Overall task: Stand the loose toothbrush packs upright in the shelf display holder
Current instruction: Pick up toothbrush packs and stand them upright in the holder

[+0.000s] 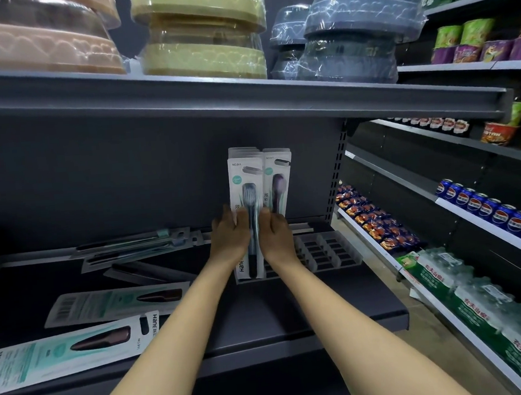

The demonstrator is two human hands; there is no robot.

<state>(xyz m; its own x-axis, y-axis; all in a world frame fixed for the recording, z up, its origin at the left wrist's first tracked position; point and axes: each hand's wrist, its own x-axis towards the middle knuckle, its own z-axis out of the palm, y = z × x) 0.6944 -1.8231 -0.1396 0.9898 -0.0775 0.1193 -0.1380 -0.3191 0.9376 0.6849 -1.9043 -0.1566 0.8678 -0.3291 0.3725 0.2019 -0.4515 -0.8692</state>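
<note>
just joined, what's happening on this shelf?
A person is stocking toothbrush packs. The left hand and right hand grip the front upright pack by its two edges, with its foot in the clear display holder. More packs stand behind it and beside it. Several loose packs lie flat on the shelf to the left, not yet stood up.

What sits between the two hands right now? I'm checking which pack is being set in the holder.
In the head view, an upright toothbrush pack with a dark brush stands between the left hand and right hand, both gripping its edges.
</note>
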